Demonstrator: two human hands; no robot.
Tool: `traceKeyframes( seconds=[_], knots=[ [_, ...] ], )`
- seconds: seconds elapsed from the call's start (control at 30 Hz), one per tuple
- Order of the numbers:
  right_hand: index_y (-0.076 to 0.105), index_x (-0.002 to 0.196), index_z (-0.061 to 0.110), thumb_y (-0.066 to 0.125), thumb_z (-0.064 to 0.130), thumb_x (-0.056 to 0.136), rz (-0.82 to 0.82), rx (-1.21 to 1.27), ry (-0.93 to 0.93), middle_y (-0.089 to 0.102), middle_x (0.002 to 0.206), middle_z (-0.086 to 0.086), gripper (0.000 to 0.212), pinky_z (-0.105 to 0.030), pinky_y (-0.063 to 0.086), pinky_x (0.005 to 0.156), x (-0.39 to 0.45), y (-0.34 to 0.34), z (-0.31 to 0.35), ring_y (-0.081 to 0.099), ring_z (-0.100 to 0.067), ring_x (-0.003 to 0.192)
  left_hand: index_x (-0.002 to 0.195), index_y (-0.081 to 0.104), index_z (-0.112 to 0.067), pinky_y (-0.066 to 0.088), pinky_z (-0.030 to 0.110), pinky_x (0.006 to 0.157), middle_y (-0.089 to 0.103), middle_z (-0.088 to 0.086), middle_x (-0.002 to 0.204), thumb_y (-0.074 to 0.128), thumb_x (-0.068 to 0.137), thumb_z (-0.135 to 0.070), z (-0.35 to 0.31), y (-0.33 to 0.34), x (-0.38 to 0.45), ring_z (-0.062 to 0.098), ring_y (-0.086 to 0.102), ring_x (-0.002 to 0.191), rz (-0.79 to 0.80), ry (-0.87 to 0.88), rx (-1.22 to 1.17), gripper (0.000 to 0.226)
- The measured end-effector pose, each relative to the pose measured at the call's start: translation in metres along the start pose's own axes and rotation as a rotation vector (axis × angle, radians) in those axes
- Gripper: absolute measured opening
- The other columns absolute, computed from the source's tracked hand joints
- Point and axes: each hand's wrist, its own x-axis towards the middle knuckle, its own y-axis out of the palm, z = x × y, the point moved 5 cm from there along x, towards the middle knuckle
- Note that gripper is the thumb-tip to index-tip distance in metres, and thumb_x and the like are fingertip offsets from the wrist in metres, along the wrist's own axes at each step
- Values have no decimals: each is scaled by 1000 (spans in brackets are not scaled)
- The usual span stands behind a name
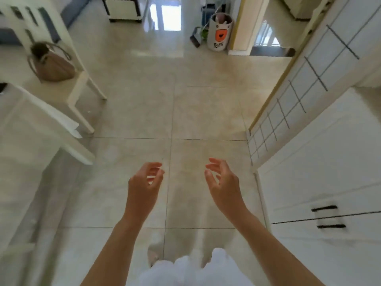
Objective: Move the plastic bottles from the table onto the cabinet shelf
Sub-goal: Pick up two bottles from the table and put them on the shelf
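Note:
No plastic bottle shows in the head view. My left hand point(145, 181) and my right hand point(221, 179) hang in front of me over the tiled floor, fingers loosely curled, holding nothing. The white table point(31, 129) stands at the left, covered with a white cloth. The white cabinet point(321, 172) runs along the right side, its lower doors closed with black handles; its shelf is out of view.
A white chair point(80, 87) with a brown bag point(54, 66) on its seat stands behind the table. At the far end sit a white toy bin point(219, 32) and a yellow pillar point(242, 23). Beige floor tiles point(171, 112) stretch between table and cabinet.

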Motion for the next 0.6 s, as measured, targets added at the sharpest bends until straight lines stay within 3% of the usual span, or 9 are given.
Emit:
traceKeyframes(
  seconds=[0.13,0.27,0.5,0.6],
  knots=[
    [53,123,14,58,18,93,196,5,-79,64,103,6,30,-31,51,94,0,115,63,62,-11,102,100,66,-20,46,2,69,70,-7,83,63,92,-10,64,-117,-2,-2,66,80,-190,-122,35,13],
    [53,124,15,58,19,93,371,25,-170,67,107,3,31,-30,51,93,-12,225,131,62,-11,106,96,63,-29,45,5,70,69,-14,84,62,92,-12,123,-218,-19,-5,66,79,-346,-265,33,18],
    [53,124,17,55,21,95,647,22,-341,69,108,4,30,-22,46,91,-39,366,221,62,-7,106,98,64,-26,45,3,70,68,-15,86,60,94,-13,180,-335,-59,1,66,85,-622,-426,52,13],
    [53,125,17,54,22,96,775,-3,-387,70,109,4,29,-17,44,88,-47,413,246,62,-6,106,98,65,-23,48,11,75,70,-12,86,61,93,-13,204,-364,-73,5,68,86,-722,-487,44,12]
  ],
)
